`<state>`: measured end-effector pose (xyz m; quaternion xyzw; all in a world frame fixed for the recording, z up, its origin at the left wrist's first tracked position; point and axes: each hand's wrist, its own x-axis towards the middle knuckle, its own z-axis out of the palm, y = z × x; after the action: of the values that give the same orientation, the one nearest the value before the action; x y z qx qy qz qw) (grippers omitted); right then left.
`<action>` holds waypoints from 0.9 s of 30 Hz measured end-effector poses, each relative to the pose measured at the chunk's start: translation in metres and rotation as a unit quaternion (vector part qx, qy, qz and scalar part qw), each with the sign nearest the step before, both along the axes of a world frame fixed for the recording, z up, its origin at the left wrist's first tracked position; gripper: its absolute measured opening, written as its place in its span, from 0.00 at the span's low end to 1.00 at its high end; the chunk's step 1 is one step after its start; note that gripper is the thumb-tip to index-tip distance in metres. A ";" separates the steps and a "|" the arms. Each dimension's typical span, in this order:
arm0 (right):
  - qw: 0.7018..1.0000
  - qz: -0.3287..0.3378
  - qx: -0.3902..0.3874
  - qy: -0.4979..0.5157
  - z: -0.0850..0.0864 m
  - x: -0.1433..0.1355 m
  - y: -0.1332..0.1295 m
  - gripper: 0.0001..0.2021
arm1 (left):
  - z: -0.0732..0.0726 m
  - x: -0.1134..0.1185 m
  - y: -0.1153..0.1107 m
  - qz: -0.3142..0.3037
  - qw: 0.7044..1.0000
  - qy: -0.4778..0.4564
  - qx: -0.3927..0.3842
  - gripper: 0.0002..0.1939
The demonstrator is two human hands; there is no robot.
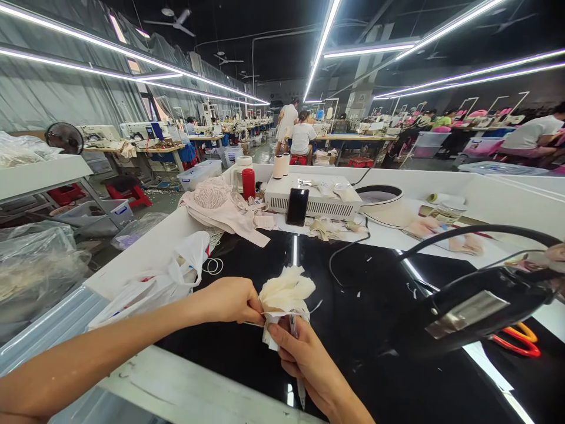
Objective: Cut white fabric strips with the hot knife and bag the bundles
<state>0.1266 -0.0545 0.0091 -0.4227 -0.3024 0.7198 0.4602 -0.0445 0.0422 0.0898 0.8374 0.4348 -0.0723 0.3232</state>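
A bunch of cream fabric pieces (288, 290) is held up over the glossy black tabletop (229, 353). My left hand (236, 300) is closed at the bunch's left side, pinching its lower edge. From below and to the right, my right hand (302, 353) grips the base of the bunch, thumb on top. A pen (301, 393) runs through the right hand too, its tip pointing down toward the table edge. A thin pale strand shows around the bunch.
A white plastic bag (176, 271) lies left. Behind stand a phone (297, 206), a grey box (273, 200), a red bottle (248, 184) and pale lace garments (212, 203). A black lamp-like object (477, 306) and orange-red scissors (521, 341) are right.
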 end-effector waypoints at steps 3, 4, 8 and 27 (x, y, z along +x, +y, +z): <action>0.999 0.003 0.017 -0.028 0.006 -0.002 0.000 0.24 | 0.001 0.001 0.006 0.018 0.998 0.014 -0.057 0.15; 0.999 0.005 0.023 -0.033 0.007 -0.003 0.000 0.24 | 0.001 0.001 0.008 0.019 0.996 0.015 -0.083 0.16; 0.998 0.012 0.039 -0.039 0.010 -0.004 -0.001 0.24 | -0.004 -0.002 0.013 0.015 0.976 -0.016 -0.216 0.09; 0.988 0.016 0.104 -0.116 -0.009 0.001 -0.001 0.22 | -0.045 -0.018 -0.013 0.166 0.849 -0.192 -0.464 0.27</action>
<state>0.1272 -0.0557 0.0003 -0.4484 -0.4334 0.6378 0.4520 -0.0629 0.0290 0.0447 0.5025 0.4128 -0.0483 0.7581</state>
